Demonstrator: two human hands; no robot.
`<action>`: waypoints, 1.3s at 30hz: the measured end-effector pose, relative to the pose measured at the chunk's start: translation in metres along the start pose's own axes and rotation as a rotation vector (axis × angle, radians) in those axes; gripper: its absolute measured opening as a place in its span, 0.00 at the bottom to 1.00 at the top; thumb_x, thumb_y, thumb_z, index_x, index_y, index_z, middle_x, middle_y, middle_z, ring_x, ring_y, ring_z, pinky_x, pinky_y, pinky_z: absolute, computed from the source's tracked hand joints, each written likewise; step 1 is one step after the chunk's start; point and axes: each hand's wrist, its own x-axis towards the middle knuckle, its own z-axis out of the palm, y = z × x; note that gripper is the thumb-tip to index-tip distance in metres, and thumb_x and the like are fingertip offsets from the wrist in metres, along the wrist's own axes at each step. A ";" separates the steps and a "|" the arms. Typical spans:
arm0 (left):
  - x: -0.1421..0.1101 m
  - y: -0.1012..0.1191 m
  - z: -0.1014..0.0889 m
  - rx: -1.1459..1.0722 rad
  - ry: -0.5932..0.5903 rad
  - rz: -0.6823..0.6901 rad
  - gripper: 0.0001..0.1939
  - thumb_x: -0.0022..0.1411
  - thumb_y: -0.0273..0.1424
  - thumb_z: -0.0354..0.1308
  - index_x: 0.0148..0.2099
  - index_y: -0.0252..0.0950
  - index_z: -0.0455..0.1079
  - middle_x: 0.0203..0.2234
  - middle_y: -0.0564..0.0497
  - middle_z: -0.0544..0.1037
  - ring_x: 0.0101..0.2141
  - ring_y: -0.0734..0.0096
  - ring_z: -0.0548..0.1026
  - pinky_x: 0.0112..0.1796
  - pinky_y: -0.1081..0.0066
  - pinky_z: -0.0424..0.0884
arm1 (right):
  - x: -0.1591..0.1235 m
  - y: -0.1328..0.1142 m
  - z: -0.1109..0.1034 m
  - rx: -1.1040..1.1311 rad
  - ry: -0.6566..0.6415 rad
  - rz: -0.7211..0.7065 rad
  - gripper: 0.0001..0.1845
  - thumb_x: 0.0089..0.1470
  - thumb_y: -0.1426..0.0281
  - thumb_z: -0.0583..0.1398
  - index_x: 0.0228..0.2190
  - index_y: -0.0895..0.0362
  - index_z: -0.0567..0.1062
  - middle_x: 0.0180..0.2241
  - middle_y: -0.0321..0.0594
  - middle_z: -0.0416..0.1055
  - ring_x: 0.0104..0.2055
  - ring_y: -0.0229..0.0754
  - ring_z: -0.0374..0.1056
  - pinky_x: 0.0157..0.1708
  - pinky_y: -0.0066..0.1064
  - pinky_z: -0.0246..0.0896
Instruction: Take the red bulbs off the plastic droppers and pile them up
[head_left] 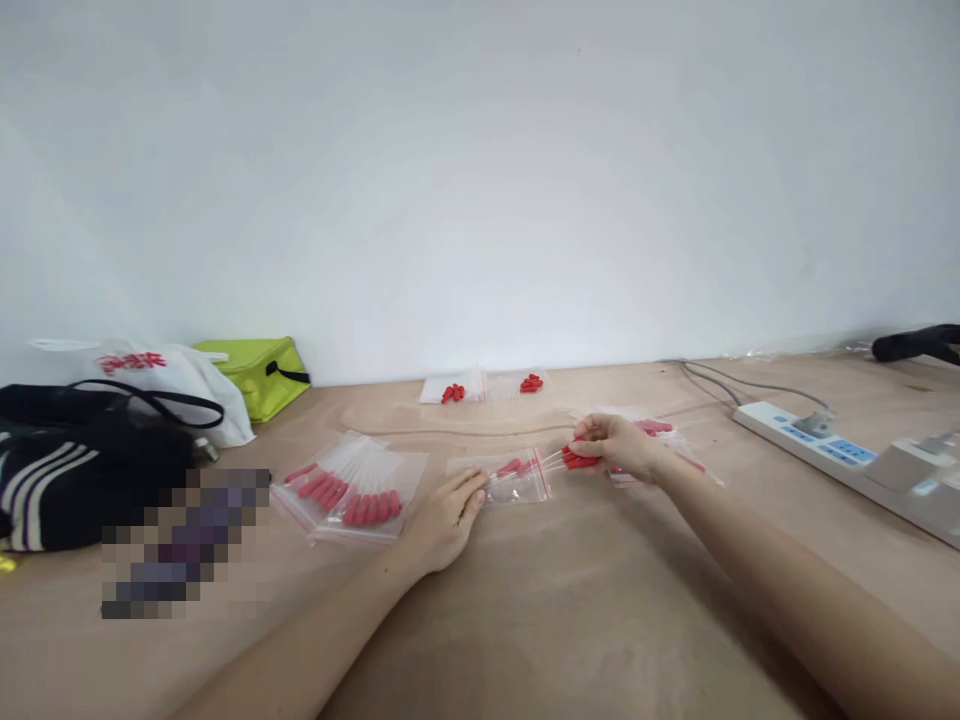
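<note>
Two bare hands [442, 520], centre; one green bag [247, 375], one white bag [191, 380] and one black bag [142, 460], left; one power strip [821, 448], right; two clear bags [433, 388] above the hands (other clear bags [414, 466] and red pieces [373, 508] overlap beyond counting).

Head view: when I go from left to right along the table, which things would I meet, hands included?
Black striped bag, green box-shaped bag, zip bags with red pieces, left hand, red-lined bag edge, held red pieces, right hand, power strip.
</note>
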 end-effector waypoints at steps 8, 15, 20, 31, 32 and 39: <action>-0.001 0.002 -0.002 0.082 0.020 -0.021 0.21 0.59 0.30 0.44 0.54 0.33 0.60 0.54 0.46 0.63 0.53 0.67 0.61 0.54 0.66 0.57 | -0.008 0.002 -0.024 -0.734 0.394 -0.731 0.05 0.52 0.68 0.54 0.31 0.56 0.66 0.29 0.39 0.71 0.29 0.39 0.69 0.27 0.29 0.65; -0.001 0.000 -0.001 0.073 0.040 -0.001 0.20 0.59 0.31 0.44 0.54 0.36 0.60 0.53 0.47 0.64 0.53 0.66 0.61 0.53 0.64 0.58 | -0.020 0.039 -0.010 -1.393 0.073 -1.128 0.15 0.56 0.76 0.45 0.39 0.58 0.69 0.42 0.47 0.69 0.39 0.43 0.66 0.37 0.35 0.63; 0.000 0.001 -0.001 0.072 0.024 -0.006 0.21 0.59 0.31 0.44 0.54 0.34 0.60 0.54 0.45 0.63 0.53 0.65 0.61 0.53 0.63 0.57 | -0.024 0.043 -0.006 -1.384 -0.010 -0.970 0.16 0.57 0.74 0.46 0.40 0.53 0.70 0.43 0.43 0.68 0.41 0.42 0.64 0.39 0.35 0.62; 0.000 0.002 -0.003 0.069 0.016 0.008 0.20 0.59 0.31 0.44 0.54 0.34 0.60 0.53 0.45 0.63 0.53 0.64 0.61 0.53 0.63 0.57 | -0.018 0.037 0.001 -1.231 -0.038 -0.852 0.14 0.57 0.68 0.48 0.35 0.56 0.72 0.37 0.43 0.71 0.42 0.44 0.62 0.42 0.37 0.58; 0.000 0.002 -0.003 0.071 0.010 0.007 0.20 0.59 0.31 0.44 0.54 0.33 0.60 0.53 0.45 0.63 0.53 0.64 0.61 0.53 0.64 0.57 | -0.018 0.037 0.001 -1.195 -0.051 -0.845 0.13 0.57 0.67 0.48 0.34 0.56 0.72 0.37 0.43 0.71 0.42 0.43 0.63 0.42 0.36 0.58; 0.000 0.004 -0.004 0.064 0.022 0.021 0.20 0.59 0.31 0.44 0.54 0.34 0.60 0.53 0.46 0.64 0.53 0.65 0.61 0.53 0.64 0.58 | -0.015 0.041 -0.002 -0.989 -0.081 -0.821 0.12 0.56 0.67 0.49 0.36 0.54 0.71 0.37 0.44 0.69 0.41 0.43 0.64 0.40 0.36 0.60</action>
